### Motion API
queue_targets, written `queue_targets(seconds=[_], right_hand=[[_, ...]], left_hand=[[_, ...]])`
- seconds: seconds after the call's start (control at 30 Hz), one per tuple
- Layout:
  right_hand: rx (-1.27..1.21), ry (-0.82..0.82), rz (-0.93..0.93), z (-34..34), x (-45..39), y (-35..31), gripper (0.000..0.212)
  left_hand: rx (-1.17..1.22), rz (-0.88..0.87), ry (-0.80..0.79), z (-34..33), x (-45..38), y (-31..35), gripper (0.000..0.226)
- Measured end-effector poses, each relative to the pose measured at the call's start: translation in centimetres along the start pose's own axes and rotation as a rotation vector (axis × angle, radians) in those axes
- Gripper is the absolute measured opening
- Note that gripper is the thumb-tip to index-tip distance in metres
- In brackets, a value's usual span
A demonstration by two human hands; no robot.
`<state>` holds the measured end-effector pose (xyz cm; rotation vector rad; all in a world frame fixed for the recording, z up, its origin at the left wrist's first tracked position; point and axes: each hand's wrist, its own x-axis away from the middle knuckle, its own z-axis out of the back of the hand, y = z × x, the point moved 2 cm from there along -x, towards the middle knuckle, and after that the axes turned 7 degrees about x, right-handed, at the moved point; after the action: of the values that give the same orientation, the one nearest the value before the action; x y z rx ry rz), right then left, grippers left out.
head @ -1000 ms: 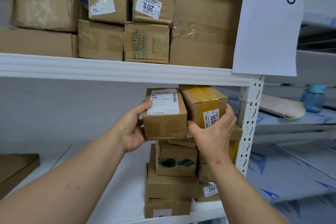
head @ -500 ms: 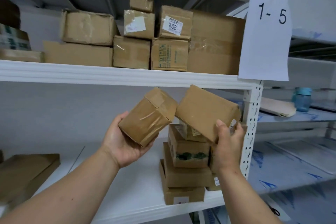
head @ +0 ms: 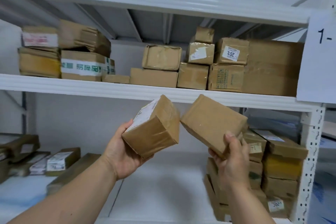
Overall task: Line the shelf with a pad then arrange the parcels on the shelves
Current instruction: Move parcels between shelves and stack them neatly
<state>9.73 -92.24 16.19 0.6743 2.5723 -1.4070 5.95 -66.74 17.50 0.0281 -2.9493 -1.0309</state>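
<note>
Nearest, two parcels held up in front of the rack. Left hand (head: 125,152) cupped under a small taped carton (head: 152,129) with a white label on its upper left face, thumb on the label side, fingers hidden behind. Right hand (head: 231,156) gripping a plain brown carton (head: 212,123) at its lower corner, thumb on the front face. Both cartons tilted, their upper corners nearly touching — neither placed on a shelf yet.

Below and behind the hands, the middle shelf (head: 160,187) with a white, smooth surface, probably the pad already laid, though not possible to tell for sure. At its right end a stack of parcels (head: 280,169) against the perforated upright (head: 312,160); at its left end flat parcels (head: 54,162) lying loosely. Bare space between these groups.

Farther and higher, the upper shelf (head: 127,90) almost full with a row of cartons (head: 209,71), one with a "201" label (head: 231,53). A gap behind the low cartons at centre left.

Judging from this: lining seemingly done, arranging well advanced but not finished — two parcels in hand to be placed, likely on the upper shelf, and loose ones at left perhaps to be tidied.
</note>
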Motion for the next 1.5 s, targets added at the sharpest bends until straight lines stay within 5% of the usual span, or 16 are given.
queue_targets(seconds=[0.37, 0.63, 1.0, 1.5], right_hand=[[0.148, -0.318, 0.232, -12.0, 1.8, -1.4, 0.095], [0.501, -0.522, 0.706, -18.5, 4.4, -2.6, 0.105], [0.666, -0.524, 1.213, -28.0, 8.0, -1.5, 0.106], [0.724, -0.466, 1.311, -43.6, 14.3, 1.5, 0.103]], left_hand=[[-0.026, -0.369, 0.071, 2.1, 6.3, 9.5, 0.054], [-0.118, -0.652, 0.112, 2.4, 9.1, 13.8, 0.039], [-0.101, -0.838, 0.147, 6.2, 9.9, 24.6, 0.035], [-0.162, -0.941, 0.240, 13.9, 11.1, 41.4, 0.034]])
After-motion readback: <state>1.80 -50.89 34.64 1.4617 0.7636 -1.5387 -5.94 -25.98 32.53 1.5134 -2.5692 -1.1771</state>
